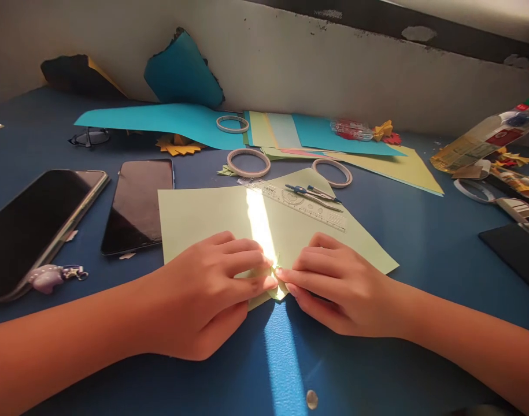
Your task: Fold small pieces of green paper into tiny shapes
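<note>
Sun-streaked blue table (368, 375), pale wall (285, 63)

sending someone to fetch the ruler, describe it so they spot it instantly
On the blue table, find the large pale green paper. On its far part, mostly right of the bright sunlight strip, lies a clear ruler. Its see-through body with printed markings sets it apart from the dark compass.

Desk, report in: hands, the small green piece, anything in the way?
Left hand and right hand: fingertips on small green piece. Piece sunlit, at near edge of green sheet. Compass and ruler on the sheet beyond, apart from both hands.
</note>
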Available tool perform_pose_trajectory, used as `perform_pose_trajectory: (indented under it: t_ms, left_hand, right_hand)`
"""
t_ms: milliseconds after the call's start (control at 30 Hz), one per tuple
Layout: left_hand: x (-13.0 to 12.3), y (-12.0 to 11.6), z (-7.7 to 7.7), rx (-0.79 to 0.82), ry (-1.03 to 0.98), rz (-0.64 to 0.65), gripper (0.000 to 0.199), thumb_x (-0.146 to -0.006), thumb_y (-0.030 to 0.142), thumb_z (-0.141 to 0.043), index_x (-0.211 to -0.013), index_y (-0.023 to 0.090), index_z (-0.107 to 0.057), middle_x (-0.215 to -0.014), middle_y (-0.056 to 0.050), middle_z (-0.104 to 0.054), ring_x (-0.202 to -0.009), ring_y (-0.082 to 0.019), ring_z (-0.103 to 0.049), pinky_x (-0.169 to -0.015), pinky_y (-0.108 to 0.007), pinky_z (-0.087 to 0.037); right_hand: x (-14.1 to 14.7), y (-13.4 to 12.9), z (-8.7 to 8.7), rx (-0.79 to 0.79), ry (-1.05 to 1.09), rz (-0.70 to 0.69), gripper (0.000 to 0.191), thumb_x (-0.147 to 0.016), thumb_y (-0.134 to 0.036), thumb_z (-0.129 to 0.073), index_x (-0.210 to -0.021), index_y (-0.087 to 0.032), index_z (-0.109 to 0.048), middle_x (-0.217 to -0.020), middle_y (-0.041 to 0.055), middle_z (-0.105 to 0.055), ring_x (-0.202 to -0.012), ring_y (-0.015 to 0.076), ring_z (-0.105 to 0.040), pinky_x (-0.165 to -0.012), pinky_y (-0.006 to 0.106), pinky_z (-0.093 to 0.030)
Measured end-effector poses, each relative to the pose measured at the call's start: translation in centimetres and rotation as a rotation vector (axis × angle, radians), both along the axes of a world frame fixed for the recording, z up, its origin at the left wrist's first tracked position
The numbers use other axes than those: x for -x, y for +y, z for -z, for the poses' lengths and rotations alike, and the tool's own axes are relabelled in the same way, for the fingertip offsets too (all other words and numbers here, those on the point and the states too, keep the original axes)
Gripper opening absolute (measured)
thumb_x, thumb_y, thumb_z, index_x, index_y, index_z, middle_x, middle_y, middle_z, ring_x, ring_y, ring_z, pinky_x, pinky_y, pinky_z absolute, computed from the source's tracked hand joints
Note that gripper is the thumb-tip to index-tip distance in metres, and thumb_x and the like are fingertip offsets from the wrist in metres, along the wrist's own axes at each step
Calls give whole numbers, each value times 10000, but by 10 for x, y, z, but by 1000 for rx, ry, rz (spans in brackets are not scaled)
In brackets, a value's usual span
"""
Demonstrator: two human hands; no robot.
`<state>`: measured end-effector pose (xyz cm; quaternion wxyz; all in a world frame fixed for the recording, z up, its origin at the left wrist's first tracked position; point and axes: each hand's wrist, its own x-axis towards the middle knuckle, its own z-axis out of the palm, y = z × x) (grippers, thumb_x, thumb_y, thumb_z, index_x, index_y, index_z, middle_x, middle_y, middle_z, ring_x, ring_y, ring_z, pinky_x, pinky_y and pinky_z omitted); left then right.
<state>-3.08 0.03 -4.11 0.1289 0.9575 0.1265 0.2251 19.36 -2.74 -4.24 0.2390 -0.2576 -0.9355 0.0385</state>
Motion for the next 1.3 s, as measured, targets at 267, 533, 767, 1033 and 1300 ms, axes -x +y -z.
perform_pose_trajectory:
  t_ms: [267,533,767,1033,1300]
  left_hand:
    - [0,-1,0,51,-18,-6,269,-820,89,-407,-1006,171,-583,-952,-103,-628,-903,-229,-588,-781,-384,-457]
    - [-4,-15,0,80,-11,-86,264,-811,57,-397,-959,139,-599,-1028,-127,-616,-985,-246,-557,-784,-396,-443]
    - [-7,-21,2,67,-62,-157,249,-831,68,-396,-931,117,-618,-990,-126,-632,-974,-256,-557,-788,-401,-451]
    - [-19,-7,4,241,-144,-290,199,-835,71,-471,-804,126,-660,-769,-59,-595,-746,-149,-528,-653,-246,-454]
    - [-27,-3,7,172,-75,-325,213,-862,87,-433,-757,105,-618,-773,-65,-558,-762,-162,-494,-681,-265,-437]
  right_hand:
    - [2,1,11,29,167,186,62,-827,-100,-539,-818,-126,-594,-658,35,-582,-577,120,-460,-549,269,-369]
    - [8,-2,7,-114,37,163,154,-845,-74,-495,-733,-127,-586,-658,54,-597,-580,136,-445,-539,286,-355]
    - [8,1,4,-189,-55,134,189,-853,-75,-483,-696,-141,-564,-609,22,-565,-557,119,-441,-530,282,-315]
    - [4,4,6,-142,-33,126,159,-866,-95,-470,-763,-142,-582,-619,27,-557,-566,123,-436,-550,273,-330]
    - [4,6,14,17,85,152,113,-864,-116,-483,-818,-139,-584,-679,40,-563,-603,130,-423,-575,271,-356]
